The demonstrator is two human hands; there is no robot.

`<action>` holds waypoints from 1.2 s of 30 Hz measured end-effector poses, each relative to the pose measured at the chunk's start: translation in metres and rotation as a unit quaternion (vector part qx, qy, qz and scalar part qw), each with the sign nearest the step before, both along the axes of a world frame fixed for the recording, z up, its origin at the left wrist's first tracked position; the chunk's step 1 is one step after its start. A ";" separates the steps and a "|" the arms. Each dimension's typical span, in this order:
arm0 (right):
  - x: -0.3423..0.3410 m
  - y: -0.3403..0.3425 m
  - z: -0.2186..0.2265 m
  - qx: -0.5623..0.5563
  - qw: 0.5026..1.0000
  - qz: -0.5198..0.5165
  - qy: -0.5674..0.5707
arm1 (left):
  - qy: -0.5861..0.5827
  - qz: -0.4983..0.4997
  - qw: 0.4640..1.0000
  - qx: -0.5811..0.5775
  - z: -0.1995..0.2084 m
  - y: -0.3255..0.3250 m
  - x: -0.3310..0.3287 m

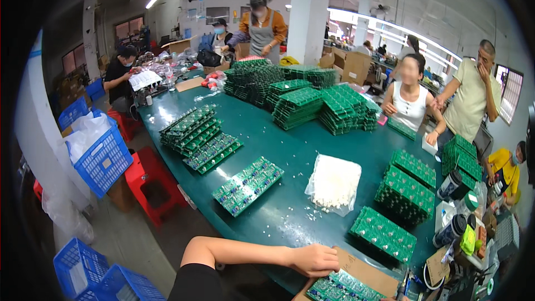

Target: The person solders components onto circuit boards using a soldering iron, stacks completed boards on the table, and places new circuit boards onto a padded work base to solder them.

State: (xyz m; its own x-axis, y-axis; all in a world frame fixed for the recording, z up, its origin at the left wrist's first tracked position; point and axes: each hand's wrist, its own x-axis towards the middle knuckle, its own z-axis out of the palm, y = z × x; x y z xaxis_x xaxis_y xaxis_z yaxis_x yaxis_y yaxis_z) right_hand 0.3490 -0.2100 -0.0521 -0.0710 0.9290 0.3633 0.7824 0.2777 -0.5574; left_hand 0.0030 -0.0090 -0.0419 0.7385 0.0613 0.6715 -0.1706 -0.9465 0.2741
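My left hand [315,260] reaches in from the lower edge, its fingers curled together over a sheet of brown cardboard [372,274]. Its fingertips are by the upper edge of a green circuit board [341,288] dotted with small parts, partly cut off by the lower edge. Anything small in those fingers is hidden. Only a sliver of what seems to be my right hand shows at the lower edge, beside that board, so its fingers cannot be read. A clear bag of small white parts [334,183] lies ahead on the green table [278,220].
A circuit board [248,185] lies left, with stacked boards [192,131] behind it. More stacks stand at far middle [298,106] and right [405,195]. Dark cups [450,229] and tools crowd the right edge. Red stools [153,181] and blue crates [100,156] stand left; several people work around.
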 end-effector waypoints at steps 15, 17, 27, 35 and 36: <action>-0.054 -0.002 0.035 0.131 0.982 0.066 0.121 | -0.040 0.162 0.976 -0.140 0.018 -0.010 -0.019; -0.060 -0.020 0.036 0.044 0.972 0.018 0.229 | -0.043 0.176 0.972 -0.148 0.021 -0.021 -0.015; -0.131 0.003 0.017 0.188 0.972 -0.010 0.140 | -0.084 0.134 0.983 -0.095 0.051 -0.081 0.003; -0.108 0.001 -0.061 -0.157 0.974 -0.103 0.126 | -0.029 0.107 0.989 -0.097 0.049 -0.086 0.004; -0.117 -0.001 -0.058 -0.100 0.983 -0.110 0.108 | -0.032 0.102 0.989 -0.098 0.049 -0.085 0.005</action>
State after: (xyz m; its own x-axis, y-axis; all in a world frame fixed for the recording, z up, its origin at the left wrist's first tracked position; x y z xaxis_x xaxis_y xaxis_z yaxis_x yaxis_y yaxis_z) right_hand 0.2322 -0.2112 -0.1096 0.1984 0.9676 0.1563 0.6688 -0.0170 -0.7432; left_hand 0.0075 -0.0943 0.0073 0.6533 0.3388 0.6771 -0.0040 -0.8928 0.4505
